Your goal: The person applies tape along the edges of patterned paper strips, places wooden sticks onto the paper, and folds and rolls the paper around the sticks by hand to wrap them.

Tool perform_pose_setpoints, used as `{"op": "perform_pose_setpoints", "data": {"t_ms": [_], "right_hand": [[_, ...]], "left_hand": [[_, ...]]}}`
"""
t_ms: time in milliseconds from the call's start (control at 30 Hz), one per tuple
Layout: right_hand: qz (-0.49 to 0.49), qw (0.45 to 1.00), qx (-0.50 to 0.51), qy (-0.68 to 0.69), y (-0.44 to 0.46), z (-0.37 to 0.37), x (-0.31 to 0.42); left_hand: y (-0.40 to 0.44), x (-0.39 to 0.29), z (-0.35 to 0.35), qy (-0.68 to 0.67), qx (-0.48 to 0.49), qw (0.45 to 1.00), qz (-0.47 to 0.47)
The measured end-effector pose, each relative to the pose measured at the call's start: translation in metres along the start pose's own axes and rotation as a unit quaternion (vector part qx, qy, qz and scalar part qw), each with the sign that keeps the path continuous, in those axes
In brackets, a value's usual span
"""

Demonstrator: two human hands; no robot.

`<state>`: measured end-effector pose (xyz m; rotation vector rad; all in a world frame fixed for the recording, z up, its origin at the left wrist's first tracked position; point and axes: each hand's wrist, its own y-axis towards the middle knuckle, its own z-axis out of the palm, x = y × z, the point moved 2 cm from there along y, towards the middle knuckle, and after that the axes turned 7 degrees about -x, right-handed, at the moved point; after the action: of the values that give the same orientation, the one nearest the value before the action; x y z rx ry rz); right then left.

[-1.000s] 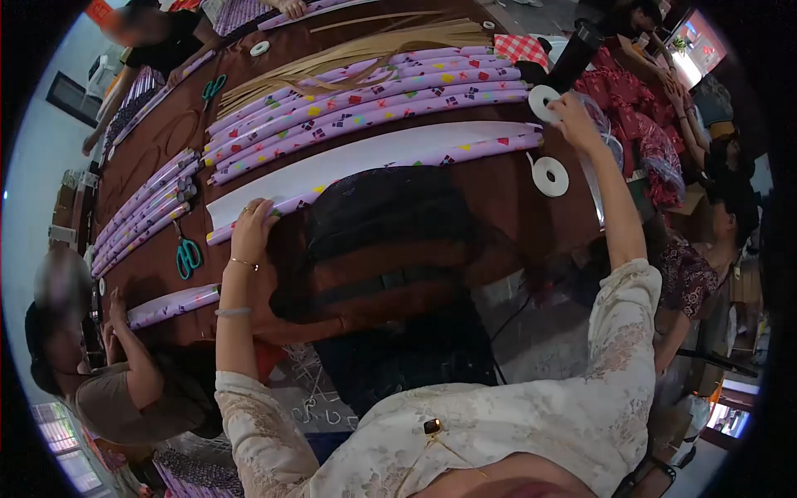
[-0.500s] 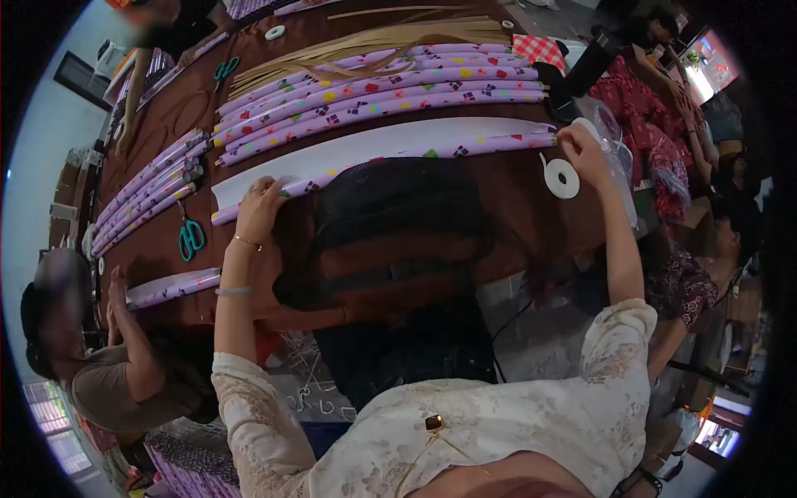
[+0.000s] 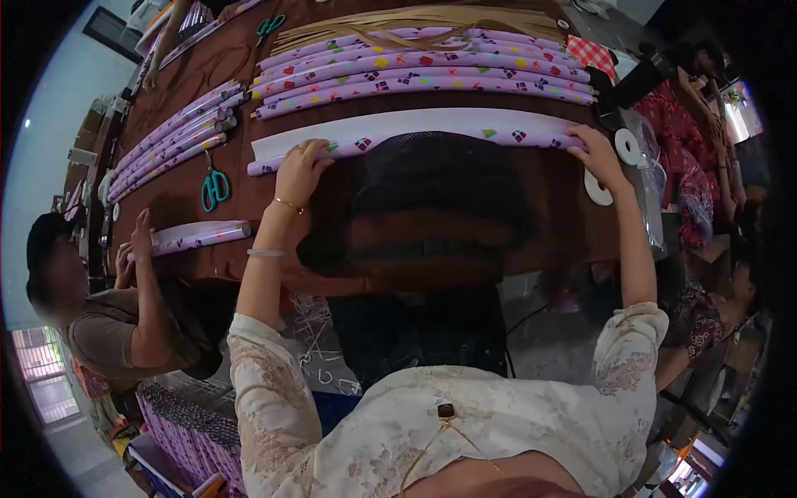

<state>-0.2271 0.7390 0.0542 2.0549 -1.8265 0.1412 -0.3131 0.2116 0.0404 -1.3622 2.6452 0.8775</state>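
Observation:
A purple patterned paper roll (image 3: 432,138), its white inner side partly unrolled, lies across the brown table in front of me. My left hand (image 3: 304,166) rests with bent fingers on the roll near its left end. At the right end, my right hand (image 3: 594,153) has its fingers curled round the roll. A white tape roll (image 3: 627,147) is just beyond my right hand, and another (image 3: 598,189) is partly hidden behind my wrist. Several finished-looking purple rolls (image 3: 423,81) lie side by side farther back.
Green-handled scissors (image 3: 215,190) and shorter rolls (image 3: 174,137) lie at the left. Brown strips (image 3: 423,17) are at the back. A person (image 3: 100,307) at the left handles another roll (image 3: 199,237). Red bundles (image 3: 677,153) and another person (image 3: 706,319) are at the right.
My right hand has come from the tape roll onto the right end of the paper roll. My left hand stays near the left end. The view has shifted.

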Motion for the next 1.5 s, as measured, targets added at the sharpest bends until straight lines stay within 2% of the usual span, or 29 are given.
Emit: {"op": "perform_pose_setpoints", "data": {"t_ms": [67,100,167,200,267,367,400,467,500,533,633,700,800,900,933,1033,1133,1233,1367,1400,1433,1500], "right_hand": [[-0.002,0.999,-0.027,0.016,-0.004,0.000,-0.005],[-0.021,0.995,-0.031,0.089,-0.005,-0.006,-0.005],[0.040,0.988,-0.057,0.138,-0.011,-0.028,0.007],[0.038,0.986,-0.098,0.127,-0.015,-0.035,0.005],[0.127,0.988,-0.052,0.068,-0.029,-0.047,-0.009],[0.148,0.989,-0.028,0.010,-0.062,-0.055,0.009],[0.077,0.992,-0.029,-0.097,-0.072,-0.047,0.002],[0.082,0.986,-0.054,-0.135,-0.083,-0.040,0.018],[0.051,0.982,-0.062,-0.168,-0.091,-0.030,0.015],[0.050,0.983,-0.061,-0.168,-0.096,-0.022,0.013],[0.085,0.970,-0.156,-0.164,-0.103,-0.008,0.012],[0.080,0.981,-0.173,-0.046,-0.104,-0.007,0.003],[0.137,0.958,-0.168,0.186,-0.094,-0.018,0.020],[0.123,0.923,-0.081,0.356,-0.059,-0.036,0.067],[0.147,0.892,-0.053,0.424,-0.047,-0.028,0.064],[0.057,0.840,0.033,0.539,0.002,-0.014,0.084],[0.030,0.808,0.123,0.576,0.052,0.005,0.114],[-0.033,0.818,0.185,0.543,0.087,0.021,0.150],[-0.049,0.820,0.215,0.528,0.102,0.029,0.178],[-0.062,0.820,0.211,0.529,0.100,0.025,0.184],[-0.064,0.818,0.216,0.529,0.096,0.026,0.188],[-0.032,0.803,0.185,0.565,0.084,0.025,0.189]], "left_hand": [[-0.001,-0.003,0.000,0.000,-0.006,1.000,0.005],[0.000,-0.005,0.000,0.006,-0.016,1.000,0.008],[0.001,-0.003,0.000,0.013,0.011,1.000,0.002],[0.001,-0.003,0.000,0.011,0.012,1.000,0.006],[0.000,-0.003,0.001,0.007,0.007,1.000,0.010],[0.000,-0.002,0.000,0.005,0.010,1.000,0.003],[0.000,-0.003,0.000,0.011,0.008,1.000,0.005],[0.001,-0.005,-0.001,0.016,0.006,1.000,0.007],[0.001,-0.006,-0.001,0.024,0.016,1.000,-0.004],[0.001,-0.007,-0.001,0.034,0.026,0.999,-0.014],[0.002,-0.007,-0.001,0.033,0.022,0.999,0.004],[-0.001,-0.002,0.003,0.033,0.013,0.999,0.010],[-0.003,0.005,0.010,0.057,0.004,0.998,0.027],[-0.001,0.000,0.014,0.055,0.004,0.998,0.024],[-0.002,-0.001,0.014,0.055,-0.011,0.998,0.032],[-0.002,-0.002,0.016,0.044,-0.015,0.999,0.027],[-0.003,-0.007,0.010,0.068,-0.025,0.996,0.051],[-0.005,-0.011,0.007,0.095,-0.004,0.995,0.040],[-0.010,-0.012,0.002,0.067,-0.023,0.995,0.067],[-0.011,-0.016,-0.003,0.070,-0.066,0.992,0.082],[-0.012,-0.028,-0.012,0.072,-0.066,0.992,0.077],[-0.014,-0.065,-0.050,-0.079,-0.160,0.984,-0.003]]}}
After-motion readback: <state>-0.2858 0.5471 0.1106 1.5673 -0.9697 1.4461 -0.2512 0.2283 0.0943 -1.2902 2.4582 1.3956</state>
